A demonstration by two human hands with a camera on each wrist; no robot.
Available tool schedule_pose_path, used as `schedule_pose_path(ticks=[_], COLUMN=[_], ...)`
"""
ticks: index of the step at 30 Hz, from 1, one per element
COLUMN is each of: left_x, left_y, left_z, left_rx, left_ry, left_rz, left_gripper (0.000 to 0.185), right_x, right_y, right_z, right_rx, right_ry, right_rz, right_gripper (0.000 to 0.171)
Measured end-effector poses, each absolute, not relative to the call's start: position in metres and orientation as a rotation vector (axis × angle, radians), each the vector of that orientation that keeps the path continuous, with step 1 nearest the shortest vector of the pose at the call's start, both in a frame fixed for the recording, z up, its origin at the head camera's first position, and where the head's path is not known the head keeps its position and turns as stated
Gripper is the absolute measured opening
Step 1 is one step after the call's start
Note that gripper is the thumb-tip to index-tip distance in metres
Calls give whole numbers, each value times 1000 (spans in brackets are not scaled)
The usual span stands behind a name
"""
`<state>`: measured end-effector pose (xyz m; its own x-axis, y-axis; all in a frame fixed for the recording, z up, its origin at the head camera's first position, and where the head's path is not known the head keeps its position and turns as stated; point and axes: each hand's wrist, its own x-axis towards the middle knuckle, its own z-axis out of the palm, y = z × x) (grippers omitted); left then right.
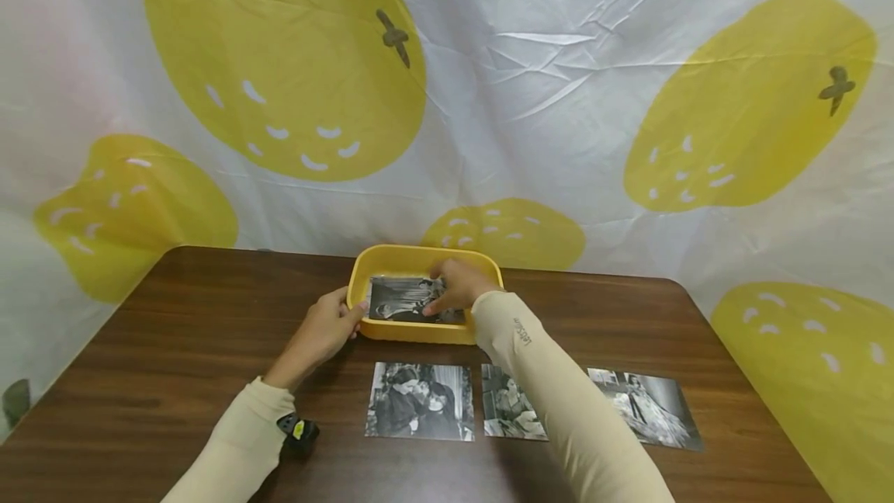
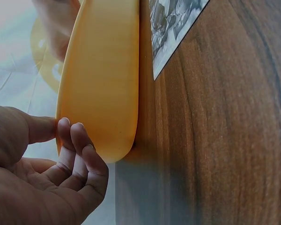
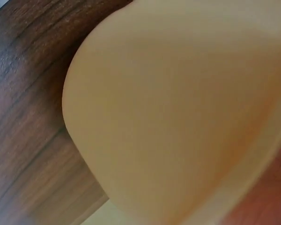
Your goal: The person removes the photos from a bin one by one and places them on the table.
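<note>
A yellow rounded-corner tray (image 1: 419,332) sits at the back of the table with a black-and-white photo (image 1: 394,297) lying inside. My left hand (image 1: 331,324) grips the tray's left end; in the left wrist view its thumb and fingers pinch the rim. Over the right part of the photo, my right hand (image 1: 457,284) reaches down into the tray, thumb and fingers apart over the print. Whether it pinches the photo I cannot tell. The tray's yellow wall (image 3: 168,117) fills most of the right wrist view and hides the fingers.
In front of the tray lie three more black-and-white photos: one at left (image 1: 419,402), a middle one (image 1: 506,406) partly behind my right sleeve, and one at right (image 1: 656,410). A white curtain (image 1: 531,138) with yellow fruit prints hangs behind the brown wooden table (image 1: 209,317).
</note>
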<state>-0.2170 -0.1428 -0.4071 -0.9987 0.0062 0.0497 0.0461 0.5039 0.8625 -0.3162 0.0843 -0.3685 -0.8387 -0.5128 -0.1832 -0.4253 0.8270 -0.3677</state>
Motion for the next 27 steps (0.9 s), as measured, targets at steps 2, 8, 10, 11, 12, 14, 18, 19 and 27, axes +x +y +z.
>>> schedule_pose_path(ticks=[2, 8, 10, 11, 12, 14, 18, 19, 27], left_x=[-217, -217, -217, -217, -217, -217, -217, -217, -219], left_y=[-142, -142, -142, -142, -142, -143, -144, -144, -144], left_z=[-407, -407, -407, -407, -407, -407, -407, -407, -408], left_rx=[-47, -46, -44, -41, -39, -37, -37, -37, -36], left_ry=[-2687, -2683, -2682, -2681, -2680, -2679, -2684, -2684, -2681], left_rz=[-1544, -1532, -1533, -1535, -1536, -1539, -1539, -1541, -1558], left_gripper=[37, 36, 35, 35, 34, 34, 34, 34, 37], right_x=[-315, -315, -316, -316, -317, -317, -320, -320, -322], right_y=[83, 82, 83, 83, 83, 83, 81, 81, 81], right_z=[-370, -377, -380, -382, -383, -385, -387, -386, -379], right_rx=[-691, -665, -662, -657, -658, -642, -608, -592, -578], right_ry=[2724, 2767, 2797, 2812, 2831, 2862, 2923, 2930, 2949], right_rz=[-461, -383, -349, -337, -322, -313, -338, -358, -502], right_gripper=[75, 73, 73, 73, 72, 70, 62, 59, 35])
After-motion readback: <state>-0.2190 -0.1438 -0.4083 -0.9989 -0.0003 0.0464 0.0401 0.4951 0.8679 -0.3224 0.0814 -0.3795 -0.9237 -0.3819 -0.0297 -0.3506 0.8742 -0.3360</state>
